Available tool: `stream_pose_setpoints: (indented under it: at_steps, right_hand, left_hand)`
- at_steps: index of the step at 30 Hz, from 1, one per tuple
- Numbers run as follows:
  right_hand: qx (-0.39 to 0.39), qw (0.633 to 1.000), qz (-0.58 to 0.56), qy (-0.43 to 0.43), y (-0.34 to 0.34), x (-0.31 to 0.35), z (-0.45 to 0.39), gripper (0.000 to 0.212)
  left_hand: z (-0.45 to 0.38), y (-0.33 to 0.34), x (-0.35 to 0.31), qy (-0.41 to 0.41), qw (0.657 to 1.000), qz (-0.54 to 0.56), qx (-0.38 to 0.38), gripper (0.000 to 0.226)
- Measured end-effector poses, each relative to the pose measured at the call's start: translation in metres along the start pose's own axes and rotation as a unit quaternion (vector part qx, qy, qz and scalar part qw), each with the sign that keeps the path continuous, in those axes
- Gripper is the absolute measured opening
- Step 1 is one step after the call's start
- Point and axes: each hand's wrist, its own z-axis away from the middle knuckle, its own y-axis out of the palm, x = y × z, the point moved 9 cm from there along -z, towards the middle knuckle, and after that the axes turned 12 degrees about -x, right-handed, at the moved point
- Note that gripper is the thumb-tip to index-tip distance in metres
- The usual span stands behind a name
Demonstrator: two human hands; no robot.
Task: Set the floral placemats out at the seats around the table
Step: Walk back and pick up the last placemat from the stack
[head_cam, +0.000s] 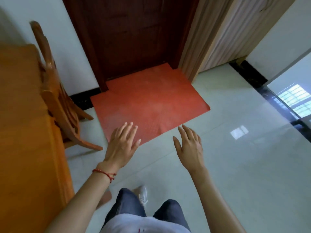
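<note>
No floral placemat is in view. My left hand (121, 145) is stretched out in front of me with straight, spread fingers and holds nothing. My right hand (189, 147) hangs beside it, fingers relaxed and straight, also empty. Both hands hover in the air above the pale tiled floor. The orange wooden table (21, 123) fills the left edge of the view, to the left of my left arm. A wooden chair (57, 98) stands at the table's far end, tucked against it.
A red floor mat (151, 101) lies in front of a dark wooden door (134, 36). Beige curtains (210, 36) hang to the right of the door. A dark glass strip (286, 106) runs along the floor at right. My legs and a shoe show below.
</note>
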Motion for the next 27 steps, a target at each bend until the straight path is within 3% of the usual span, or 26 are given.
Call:
stream_pose_setpoints:
  at_steps: [3, 15, 22, 27]
  right_hand:
    - [0.012, 0.999, -0.013, -0.026, 0.021, 0.008, -0.033, 0.046]
    - [0.045, 0.983, -0.090, -0.154, 0.096, 0.040, -0.193, 0.045]
    - [0.074, 0.966, -0.127, -0.213, 0.132, 0.056, -0.270, 0.047]
    - [0.084, 0.959, -0.141, -0.232, 0.157, 0.083, -0.306, 0.048]
  left_hand:
    - [-0.024, -0.003, 0.019, -0.027, 1.000, -0.011, -0.009, 0.069]
    - [-0.128, -0.009, 0.081, -0.169, 0.983, -0.060, -0.033, 0.071]
    - [-0.183, -0.024, 0.096, -0.220, 0.971, -0.070, -0.067, 0.057]
    - [-0.200, -0.031, 0.128, -0.264, 0.959, -0.084, -0.058, 0.070]
